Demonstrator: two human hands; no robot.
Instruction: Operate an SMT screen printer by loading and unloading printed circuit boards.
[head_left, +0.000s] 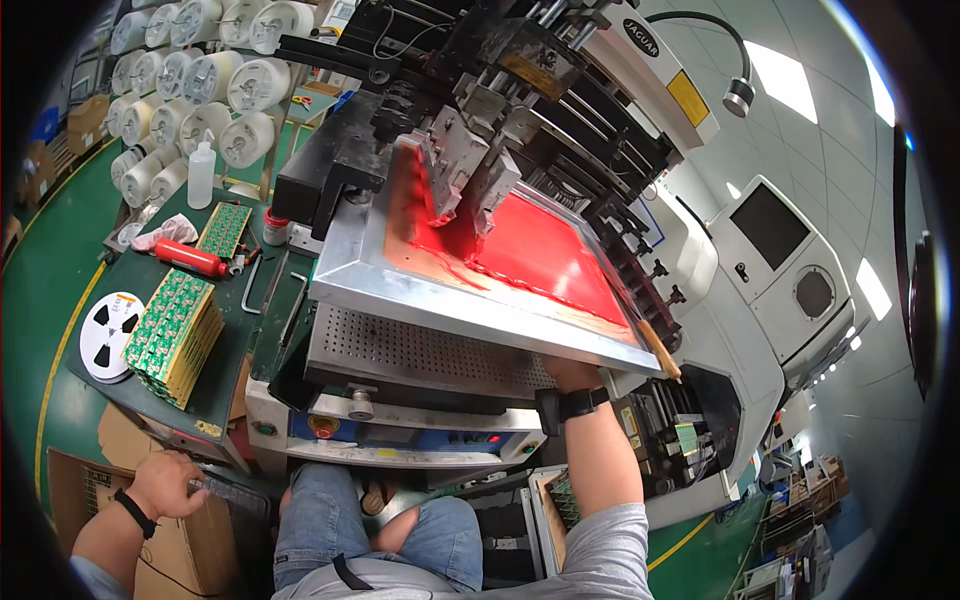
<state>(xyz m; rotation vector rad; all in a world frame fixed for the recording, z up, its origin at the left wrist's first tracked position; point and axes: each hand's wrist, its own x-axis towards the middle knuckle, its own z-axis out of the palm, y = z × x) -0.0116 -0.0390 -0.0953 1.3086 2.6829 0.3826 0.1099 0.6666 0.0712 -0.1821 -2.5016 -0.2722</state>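
I sit in front of a screen printing machine whose silver-framed screen point(470, 310) is raised and coated with red ink point(530, 250). My right hand point(570, 372) reaches under the frame's front edge, above the perforated metal bed point(420, 350); its fingers are hidden by the frame. A black watch sits on that wrist. My left hand point(165, 485) rests low at my left, fingers curled on the edge of a dark tray point(235, 495) over a cardboard box point(190, 550). A stack of green circuit boards point(175, 335) lies on the side table.
The green side table point(225, 375) also holds a white reel point(110, 335), a red cartridge point(190, 258), a white squeeze bottle point(201, 172) and another green panel point(224, 228). White rolls point(200, 75) fill a rack behind. A white machine point(780, 270) stands to the right. My knees point(375, 525) are below.
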